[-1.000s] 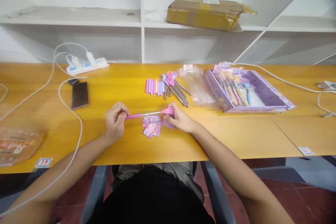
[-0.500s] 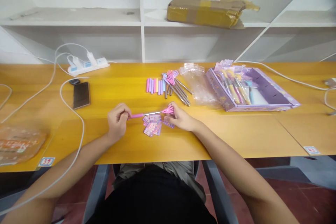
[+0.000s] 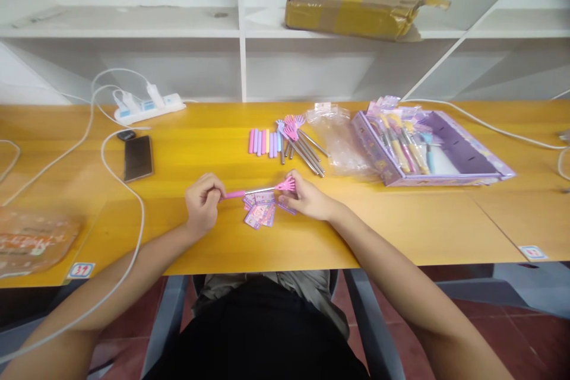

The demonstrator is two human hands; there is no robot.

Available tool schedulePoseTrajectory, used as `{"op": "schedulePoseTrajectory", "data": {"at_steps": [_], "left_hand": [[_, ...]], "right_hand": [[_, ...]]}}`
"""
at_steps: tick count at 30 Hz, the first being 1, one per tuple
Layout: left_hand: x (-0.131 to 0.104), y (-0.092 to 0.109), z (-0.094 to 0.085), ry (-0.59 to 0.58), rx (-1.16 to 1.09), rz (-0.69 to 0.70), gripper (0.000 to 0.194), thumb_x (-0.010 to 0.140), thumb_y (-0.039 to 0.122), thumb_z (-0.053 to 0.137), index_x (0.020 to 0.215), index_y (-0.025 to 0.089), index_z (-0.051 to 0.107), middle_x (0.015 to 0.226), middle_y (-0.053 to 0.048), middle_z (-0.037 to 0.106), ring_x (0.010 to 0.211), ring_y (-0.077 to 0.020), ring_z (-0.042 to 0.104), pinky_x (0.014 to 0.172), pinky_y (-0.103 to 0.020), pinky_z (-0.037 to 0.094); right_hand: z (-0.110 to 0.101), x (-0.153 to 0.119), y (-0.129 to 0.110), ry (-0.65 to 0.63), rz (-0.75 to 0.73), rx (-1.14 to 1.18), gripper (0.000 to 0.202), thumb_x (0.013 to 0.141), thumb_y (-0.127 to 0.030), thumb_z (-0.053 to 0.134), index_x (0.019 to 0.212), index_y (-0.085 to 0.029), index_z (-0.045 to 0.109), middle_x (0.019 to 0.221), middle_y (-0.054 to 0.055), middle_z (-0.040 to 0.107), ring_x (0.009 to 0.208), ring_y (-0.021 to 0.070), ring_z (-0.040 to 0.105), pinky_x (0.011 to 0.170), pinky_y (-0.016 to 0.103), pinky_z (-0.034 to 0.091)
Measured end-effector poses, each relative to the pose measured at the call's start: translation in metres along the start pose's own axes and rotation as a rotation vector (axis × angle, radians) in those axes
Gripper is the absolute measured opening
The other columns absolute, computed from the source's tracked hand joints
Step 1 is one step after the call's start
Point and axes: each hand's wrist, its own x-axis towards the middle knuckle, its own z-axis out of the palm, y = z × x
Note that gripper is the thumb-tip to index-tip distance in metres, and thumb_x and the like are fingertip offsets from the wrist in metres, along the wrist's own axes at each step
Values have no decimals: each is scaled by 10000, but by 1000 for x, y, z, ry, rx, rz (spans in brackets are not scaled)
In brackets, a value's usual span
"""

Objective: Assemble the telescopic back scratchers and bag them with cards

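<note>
Pink back scratcher (image 3: pixel 260 190), one, roughly level between the two hands, above the card pile (image 3: pixel 260 211). Loose grip sleeves (image 3: pixel 263 143): about eight, in a row beyond it. Spare metal-shafted scratchers (image 3: pixel 307 151): several, overlapping, exact count unclear. Cards: several, overlapped, can't count. Left hand (image 3: pixel 205 203): curled, pinching handle end. Right hand (image 3: pixel 309 198): partly curled, fingers pinching the hand-shaped head.
</note>
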Motion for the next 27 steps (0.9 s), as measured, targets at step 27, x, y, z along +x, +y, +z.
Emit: {"op": "schedulePoseTrajectory", "data": {"at_steps": [27], "left_hand": [[-5, 3, 7, 37, 75, 62, 276, 854, 115, 501, 619, 233, 585, 595, -13, 539, 606, -187, 494, 627, -370, 387]], "right_hand": [[0, 1, -9, -2, 23, -231, 355, 924, -355, 651, 1033, -266, 324, 710, -69, 544, 608, 168, 519, 619, 292, 350]]}}
